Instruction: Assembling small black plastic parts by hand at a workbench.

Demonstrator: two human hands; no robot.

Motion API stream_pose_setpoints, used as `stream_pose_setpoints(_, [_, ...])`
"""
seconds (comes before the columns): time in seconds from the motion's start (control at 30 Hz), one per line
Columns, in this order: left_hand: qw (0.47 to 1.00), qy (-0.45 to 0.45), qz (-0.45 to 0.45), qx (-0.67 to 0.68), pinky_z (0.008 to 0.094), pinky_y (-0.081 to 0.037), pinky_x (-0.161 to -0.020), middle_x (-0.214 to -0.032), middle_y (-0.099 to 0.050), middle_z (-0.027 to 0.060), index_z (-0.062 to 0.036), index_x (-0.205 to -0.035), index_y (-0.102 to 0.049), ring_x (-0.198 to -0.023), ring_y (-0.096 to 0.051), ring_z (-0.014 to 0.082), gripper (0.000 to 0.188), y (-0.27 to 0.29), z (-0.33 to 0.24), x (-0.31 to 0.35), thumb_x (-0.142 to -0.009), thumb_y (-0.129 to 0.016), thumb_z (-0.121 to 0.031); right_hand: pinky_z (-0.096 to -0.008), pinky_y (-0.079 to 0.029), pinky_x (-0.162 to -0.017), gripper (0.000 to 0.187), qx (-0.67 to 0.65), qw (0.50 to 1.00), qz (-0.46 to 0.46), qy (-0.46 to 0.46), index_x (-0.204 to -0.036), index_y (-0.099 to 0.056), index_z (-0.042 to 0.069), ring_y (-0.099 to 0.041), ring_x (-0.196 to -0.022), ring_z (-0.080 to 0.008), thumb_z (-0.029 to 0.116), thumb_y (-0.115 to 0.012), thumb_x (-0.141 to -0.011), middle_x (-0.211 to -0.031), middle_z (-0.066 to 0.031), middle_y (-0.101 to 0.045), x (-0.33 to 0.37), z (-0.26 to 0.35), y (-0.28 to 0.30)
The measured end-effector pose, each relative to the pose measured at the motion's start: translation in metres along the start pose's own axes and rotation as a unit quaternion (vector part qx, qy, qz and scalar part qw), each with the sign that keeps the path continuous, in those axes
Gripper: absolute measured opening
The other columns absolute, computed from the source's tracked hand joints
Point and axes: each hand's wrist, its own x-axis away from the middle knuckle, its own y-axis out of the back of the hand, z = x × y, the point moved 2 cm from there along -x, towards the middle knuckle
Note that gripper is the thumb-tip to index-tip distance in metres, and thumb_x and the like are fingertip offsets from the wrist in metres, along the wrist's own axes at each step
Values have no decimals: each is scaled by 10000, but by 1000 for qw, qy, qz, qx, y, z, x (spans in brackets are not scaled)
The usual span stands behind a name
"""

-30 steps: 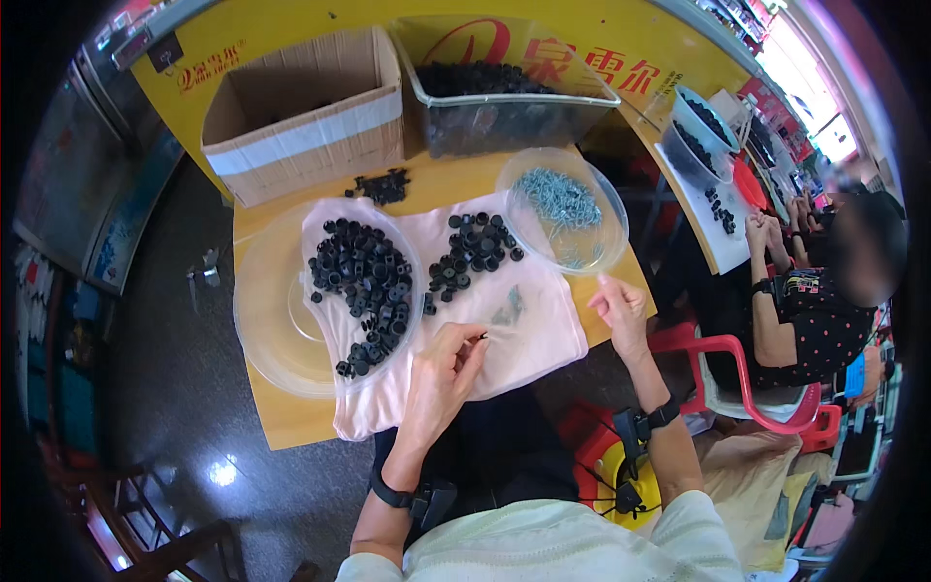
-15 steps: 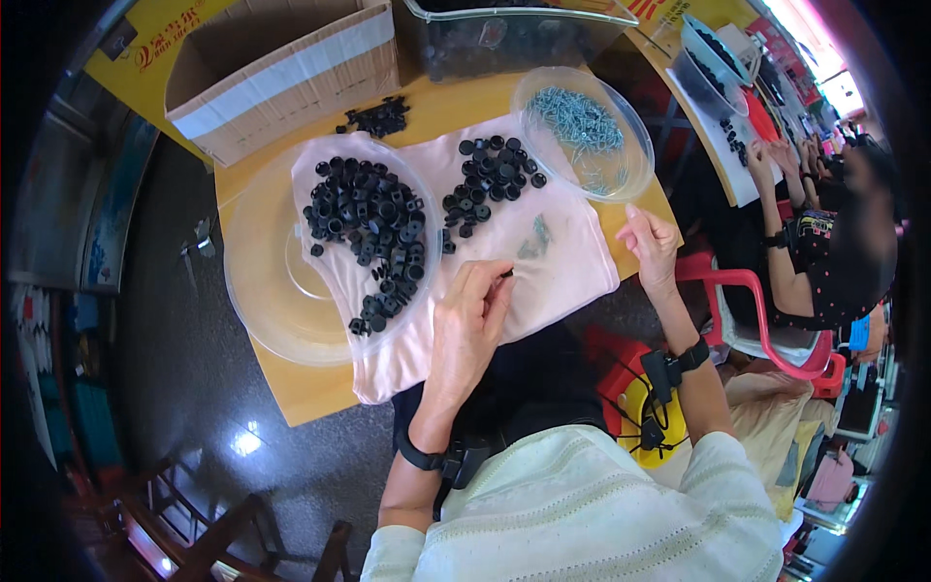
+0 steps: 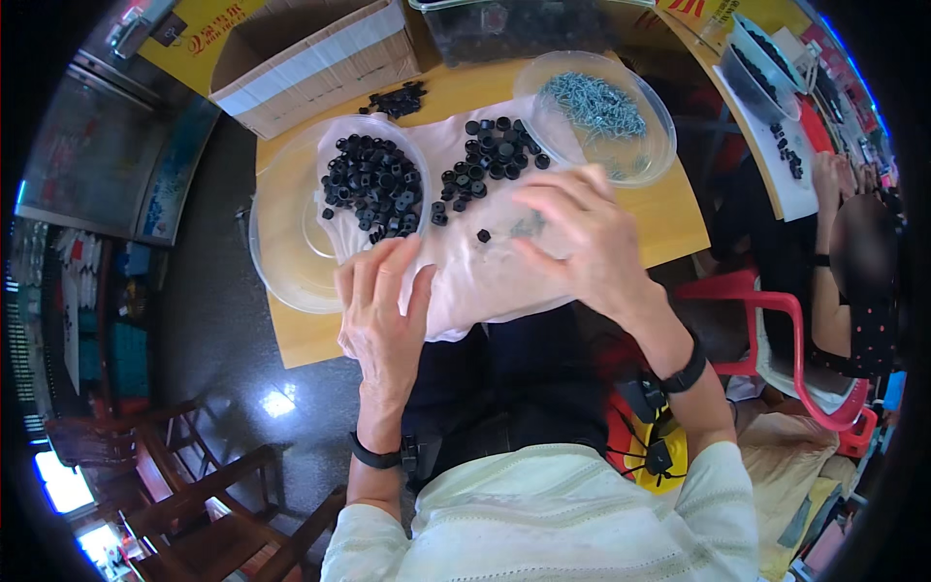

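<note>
My left hand (image 3: 380,308) is open, thumb apart, its fingertips at the near edge of a pile of small black knob-like plastic parts (image 3: 373,184) in a shallow clear round tray (image 3: 279,247). My right hand (image 3: 593,244) is open too, slightly blurred, fingers spread above the pale pink cloth (image 3: 464,296). Between the hands a single black knob (image 3: 483,236) shows against the cloth. Farther back lies a second group of black round parts (image 3: 497,150). Silvery-blue screws (image 3: 593,105) fill part of another clear round tray (image 3: 662,155), and a few more lie on the cloth, partly behind my right fingers.
At the back stand an open cardboard box (image 3: 325,78) and a clear bin (image 3: 524,37) with dark contents. Small black pieces (image 3: 396,100) lie before the box. On the right are a red chair (image 3: 781,310) and a seated person (image 3: 858,262) at another table.
My left hand has moved left to the pile, no longer pinching a small black piece. My right hand has swung left over the cloth and spread. One knob now shows alone. The view has shifted.
</note>
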Motion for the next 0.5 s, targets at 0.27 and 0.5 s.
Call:
stream_pose_setpoints(0.27, [998, 53, 35, -3, 384, -418, -831, -948, -594, 93, -60, -997, -662, -892, -558, 276, 255, -5, 28, 15, -745, -670, -18, -394, -371, -975, 466, 26, 999, 5, 33, -997, -608, 38, -441, -1124, -274, 325, -744, -656, -1086, -99, -551, -38, -2, -81])
stream_pose_setpoints(0.5, [998, 49, 1, 33, 363, -434, -795, -908, -587, 81, -62, -955, -676, -868, -568, 260, 247, -9, 31, 16, -726, -658, 29, -385, -388, -933, 218, -10, 999, 45, 27, -809, -604, 52, -500, -1016, -261, 198, -714, -690, -928, -82, -569, -36, -5, -90])
